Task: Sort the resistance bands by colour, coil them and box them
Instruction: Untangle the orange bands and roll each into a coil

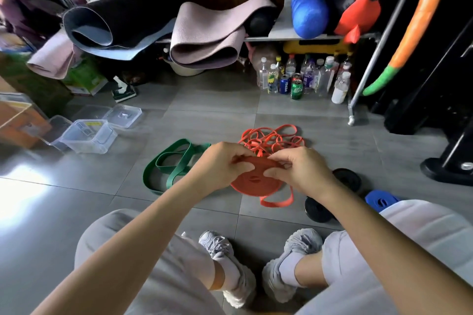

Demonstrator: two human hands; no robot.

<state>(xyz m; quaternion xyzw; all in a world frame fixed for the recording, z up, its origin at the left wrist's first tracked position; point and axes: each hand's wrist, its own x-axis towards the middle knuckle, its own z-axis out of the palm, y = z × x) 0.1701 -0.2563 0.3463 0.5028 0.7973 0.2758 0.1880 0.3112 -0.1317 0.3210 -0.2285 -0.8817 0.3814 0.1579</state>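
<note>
— Where's the band I'm working on?

— It's off the floor (210, 115) in front of your knees, between your hands. The red coil (252, 183) is wound flat like a disc, and its loose tail (277, 202) hangs in a loop below. Your left hand (225, 165) is curled round the coil's left edge with the thumb pressed on the face. Your right hand (300, 170) pinches the right edge, fingers bent over the top.

— How will it behave?

— I'd expect it to be light, soft and springy. Flat rubber like this probably wants to unwind once you slacken off, so clamp the disc face to face and don't hold it by the rim alone. Feed the tail in with your fingertips.

— And the rest?

— The tangled red bands (273, 139) lie just beyond your hands, and the green band (171, 165) is sprawled to your left. Both are limp, so lift each one by a single strand. The black coils (320, 210) and the blue coil (381, 199) sit by your right knee. The clear boxes (88, 135) wait well off to the left.
</note>
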